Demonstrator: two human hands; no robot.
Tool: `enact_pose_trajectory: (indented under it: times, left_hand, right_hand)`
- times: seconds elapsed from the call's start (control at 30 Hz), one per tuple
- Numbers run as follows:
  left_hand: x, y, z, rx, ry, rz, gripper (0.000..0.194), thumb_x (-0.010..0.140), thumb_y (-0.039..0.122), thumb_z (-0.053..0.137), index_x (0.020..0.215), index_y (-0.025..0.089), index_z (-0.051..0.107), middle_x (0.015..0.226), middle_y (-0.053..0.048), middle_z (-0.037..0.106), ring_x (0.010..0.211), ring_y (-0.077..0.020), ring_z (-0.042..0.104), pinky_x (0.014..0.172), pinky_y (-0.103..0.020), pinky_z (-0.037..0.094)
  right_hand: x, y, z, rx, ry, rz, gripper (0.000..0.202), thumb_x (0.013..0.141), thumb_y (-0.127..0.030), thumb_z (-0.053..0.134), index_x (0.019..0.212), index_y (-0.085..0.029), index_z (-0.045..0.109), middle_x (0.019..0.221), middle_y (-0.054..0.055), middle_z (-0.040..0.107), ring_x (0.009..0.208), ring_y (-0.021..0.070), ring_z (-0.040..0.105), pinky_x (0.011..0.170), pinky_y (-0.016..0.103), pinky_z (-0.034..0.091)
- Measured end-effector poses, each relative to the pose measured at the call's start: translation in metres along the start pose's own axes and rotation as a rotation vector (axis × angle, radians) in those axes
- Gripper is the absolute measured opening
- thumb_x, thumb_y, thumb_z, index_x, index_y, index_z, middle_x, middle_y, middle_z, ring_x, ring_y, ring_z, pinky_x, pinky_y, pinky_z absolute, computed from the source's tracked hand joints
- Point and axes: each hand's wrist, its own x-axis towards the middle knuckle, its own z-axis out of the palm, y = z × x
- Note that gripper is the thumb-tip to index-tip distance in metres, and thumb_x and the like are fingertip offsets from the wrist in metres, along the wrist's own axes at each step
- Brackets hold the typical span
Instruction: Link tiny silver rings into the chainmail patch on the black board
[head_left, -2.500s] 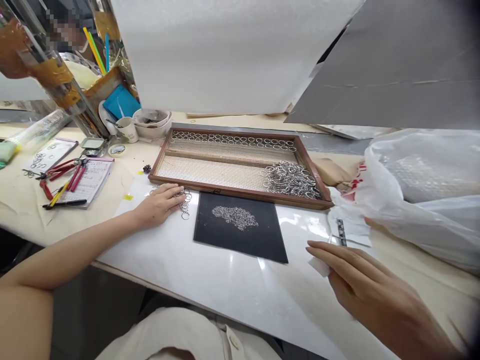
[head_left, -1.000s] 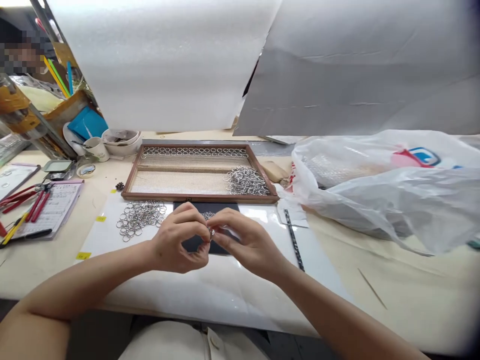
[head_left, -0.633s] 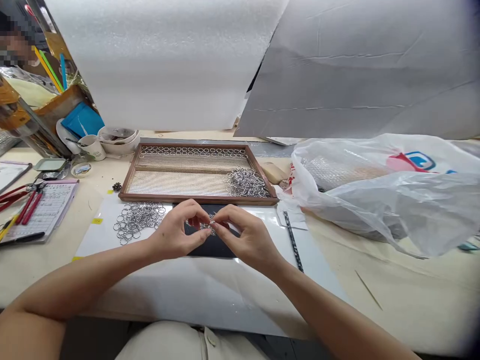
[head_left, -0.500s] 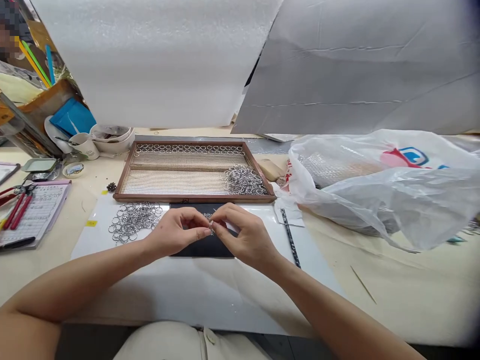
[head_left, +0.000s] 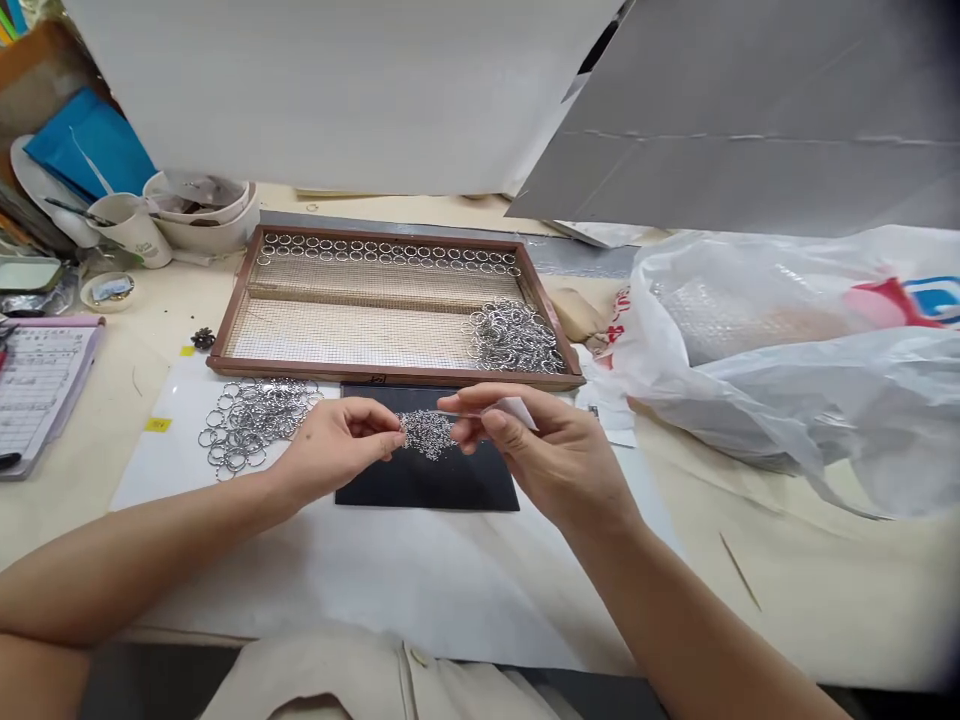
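Note:
My left hand [head_left: 337, 445] is closed in a pinch at the left edge of a heap of tiny silver beads [head_left: 429, 435]. What its fingertips hold is too small to make out. On the other side of the heap, my right hand [head_left: 559, 450] grips a thin stick-like tool with a white flap [head_left: 517, 411], its slim end pointing left over the beads. A black mat [head_left: 427, 487] lies under the beads. Left of it, a loose pile of silver rings [head_left: 251, 425] rests on a white sheet [head_left: 337, 570].
Behind the mat stands a brown wood-framed mesh tray [head_left: 397, 376] with rows of rings along its back and a ring heap [head_left: 517, 338] at its right. A plastic bag [head_left: 720, 330] lies right, a toothpick [head_left: 740, 571] nearer. Cups [head_left: 135, 232] and a clipboard [head_left: 52, 390] are left.
My hands were together over a small metal piece; they have parted, uncovering the bead heap. The white-flapped tool now shows in my right hand. The view has tilted down and moved closer.

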Motion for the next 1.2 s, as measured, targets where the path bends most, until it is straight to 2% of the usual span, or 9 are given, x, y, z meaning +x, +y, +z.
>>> enact_pose_trajectory:
  times: [0.1,0.27,0.5,0.6,0.73,0.9,1.07,1.2]
  left_hand:
    - [-0.004,-0.001,0.003,0.002,-0.026,-0.019,0.006,0.071,0.021,0.068,0.072,0.015,0.066,0.062,0.0,0.066,0.06,-0.0117,0.063,0.06,-0.024,0.053]
    - [-0.009,-0.006,0.007,0.057,-0.128,-0.046,0.008,0.074,0.023,0.065,0.075,0.016,0.068,0.06,-0.002,0.068,0.059,-0.0142,0.067,0.053,-0.023,0.053]
    - [-0.011,-0.017,0.011,0.091,-0.191,-0.037,0.01,0.075,0.025,0.064,0.071,0.016,0.066,0.058,-0.001,0.065,0.052,-0.0114,0.062,0.045,-0.019,0.047]
    - [-0.009,-0.019,0.012,0.075,-0.201,-0.089,0.009,0.074,0.024,0.063,0.071,0.016,0.065,0.057,0.0,0.063,0.052,-0.0116,0.062,0.044,-0.019,0.045]
    - [-0.007,-0.019,0.012,0.063,-0.209,-0.128,0.009,0.074,0.024,0.064,0.072,0.015,0.064,0.056,0.0,0.062,0.052,-0.0123,0.061,0.044,-0.019,0.043]
    - [-0.005,-0.021,0.013,0.029,-0.206,-0.155,0.007,0.074,0.022,0.064,0.075,0.015,0.064,0.058,0.0,0.063,0.054,-0.0122,0.061,0.046,-0.02,0.044]
    - [-0.005,-0.022,0.012,-0.02,-0.2,-0.155,0.007,0.074,0.021,0.064,0.077,0.015,0.064,0.06,0.0,0.063,0.057,-0.0115,0.062,0.05,-0.02,0.046]
    - [-0.004,-0.019,0.011,-0.051,-0.187,-0.19,0.01,0.074,0.025,0.066,0.077,0.015,0.064,0.06,0.001,0.062,0.056,-0.0096,0.059,0.048,-0.018,0.043]
  right_hand:
    - [0.002,0.003,0.004,0.152,0.046,0.061,0.022,0.084,-0.041,0.062,0.095,-0.022,0.066,0.088,0.004,0.074,0.064,0.0122,0.066,0.053,0.027,0.055]
    - [0.004,0.018,0.004,0.164,0.125,0.114,0.026,0.088,-0.045,0.054,0.095,-0.021,0.062,0.087,0.005,0.074,0.06,0.0123,0.064,0.052,0.028,0.053]
    - [0.006,0.028,0.0,0.209,0.047,0.171,0.044,0.09,-0.053,0.034,0.099,-0.02,0.062,0.093,0.011,0.072,0.067,0.0183,0.065,0.06,0.036,0.055]
    - [0.007,0.029,-0.002,0.218,0.023,0.184,0.039,0.089,-0.048,0.037,0.098,-0.021,0.064,0.094,0.011,0.072,0.069,0.0188,0.065,0.064,0.037,0.055]
    - [0.007,0.032,-0.004,0.25,0.009,0.152,0.03,0.086,-0.042,0.047,0.096,-0.022,0.067,0.094,0.009,0.072,0.071,0.0177,0.065,0.066,0.036,0.055]
    - [0.001,0.035,-0.004,0.161,0.049,0.105,0.023,0.086,-0.041,0.055,0.093,-0.024,0.068,0.094,0.007,0.072,0.071,0.0164,0.064,0.065,0.035,0.056]
    - [-0.004,0.033,-0.002,0.123,0.055,0.042,0.022,0.089,-0.04,0.054,0.093,-0.026,0.07,0.095,0.004,0.073,0.069,0.0137,0.064,0.064,0.032,0.056]
    - [-0.008,0.032,0.0,0.1,-0.017,-0.048,0.022,0.091,-0.038,0.051,0.096,-0.026,0.07,0.105,0.004,0.071,0.071,0.0146,0.066,0.065,0.034,0.057]
